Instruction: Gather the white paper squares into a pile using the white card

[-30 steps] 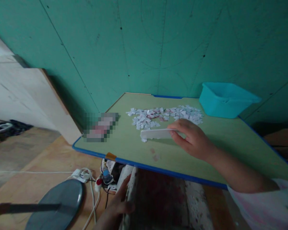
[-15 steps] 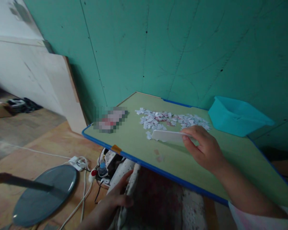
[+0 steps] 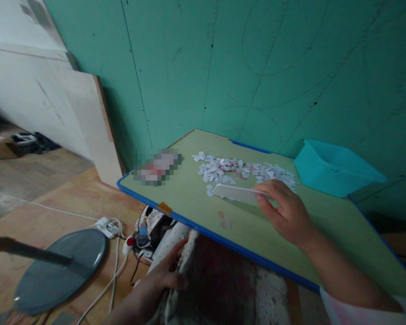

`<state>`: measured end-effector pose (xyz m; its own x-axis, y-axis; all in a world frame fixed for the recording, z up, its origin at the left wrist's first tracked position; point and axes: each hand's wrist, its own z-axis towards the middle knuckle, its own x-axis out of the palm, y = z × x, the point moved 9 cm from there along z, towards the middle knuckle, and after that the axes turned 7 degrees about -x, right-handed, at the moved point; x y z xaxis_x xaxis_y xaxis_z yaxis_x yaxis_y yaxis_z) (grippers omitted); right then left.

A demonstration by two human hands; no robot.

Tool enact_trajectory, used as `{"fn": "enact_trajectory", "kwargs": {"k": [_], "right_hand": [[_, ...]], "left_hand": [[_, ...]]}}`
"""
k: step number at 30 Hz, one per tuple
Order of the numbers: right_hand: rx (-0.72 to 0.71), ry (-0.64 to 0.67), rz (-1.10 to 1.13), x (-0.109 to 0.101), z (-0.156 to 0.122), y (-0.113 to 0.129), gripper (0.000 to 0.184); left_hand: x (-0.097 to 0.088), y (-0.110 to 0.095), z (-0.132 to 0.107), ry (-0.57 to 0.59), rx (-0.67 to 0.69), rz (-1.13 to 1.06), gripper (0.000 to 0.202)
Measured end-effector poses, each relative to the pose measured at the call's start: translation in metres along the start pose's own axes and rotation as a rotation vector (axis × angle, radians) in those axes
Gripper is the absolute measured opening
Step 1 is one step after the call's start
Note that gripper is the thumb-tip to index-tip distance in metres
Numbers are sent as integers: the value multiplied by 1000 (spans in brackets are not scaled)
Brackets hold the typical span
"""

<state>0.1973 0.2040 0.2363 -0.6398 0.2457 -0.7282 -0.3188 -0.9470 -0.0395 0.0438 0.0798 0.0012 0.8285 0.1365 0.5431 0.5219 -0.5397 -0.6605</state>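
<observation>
My right hand (image 3: 287, 212) pinches a thin white flat plate (image 3: 235, 192) by its right end, thumb below and fingers on top. The plate is tilted on edge just above the light green tabletop (image 3: 274, 239). Behind it spreads a loose pile of small white paper scraps (image 3: 214, 170), some with reddish marks; a few lie at the plate's left end. Below the table's front edge, my left hand (image 3: 162, 273) is closed round the rough whitish rim (image 3: 186, 255) of a dark-bottomed box-like thing. Its fingertips are partly hidden behind that rim.
A turquoise basin (image 3: 334, 169) stands at the table's right rear, against the green wall (image 3: 176, 67). A blurred-out flat item (image 3: 159, 167) lies at the left. Blue edging (image 3: 223, 241) borders the table. On the floor are a round grey stand base (image 3: 64, 271), white cables and a power strip (image 3: 106, 227).
The view has shifted very slightly. Both hands keep their grips, and the plate and paper scraps show almost no movement.
</observation>
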Motion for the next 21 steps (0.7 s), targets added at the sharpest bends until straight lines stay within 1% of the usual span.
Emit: {"fn": "enact_trajectory", "kwargs": {"k": [2, 5, 7, 11, 13, 15, 17, 18, 19, 21], "right_hand": [[11, -16, 22, -5, -1, 0, 8], [53, -52, 20, -14, -2, -3, 7], [90, -79, -10, -17, -2, -6, 7], [100, -79, -59, -14, -2, -8, 7], [95, -57, -72, -10, -3, -9, 7], [108, -48, -95, -8, -4, -11, 8], [135, -56, -122, -9, -5, -14, 8], [147, -61, -130, -10, -6, -16, 8], [158, -65, -131, -10, -7, -17, 8], [174, -71, -105, -9, -7, -17, 8]], "left_hand": [[-2, -1, 0, -21, 5, 14, 94], [-10, -3, -1, -116, 0, 71, 99], [-11, -4, -5, -150, -18, 87, 100], [-4, -4, -10, -114, -65, 8, 98], [-4, -2, -9, -86, -49, -17, 99], [-10, 3, -3, -81, -30, -19, 101], [-21, 9, 7, -97, -7, -7, 102], [-25, 10, 12, -96, 33, 11, 100], [-29, 10, 16, -94, 83, 23, 96], [-38, 12, 24, -133, 134, 66, 83]]}}
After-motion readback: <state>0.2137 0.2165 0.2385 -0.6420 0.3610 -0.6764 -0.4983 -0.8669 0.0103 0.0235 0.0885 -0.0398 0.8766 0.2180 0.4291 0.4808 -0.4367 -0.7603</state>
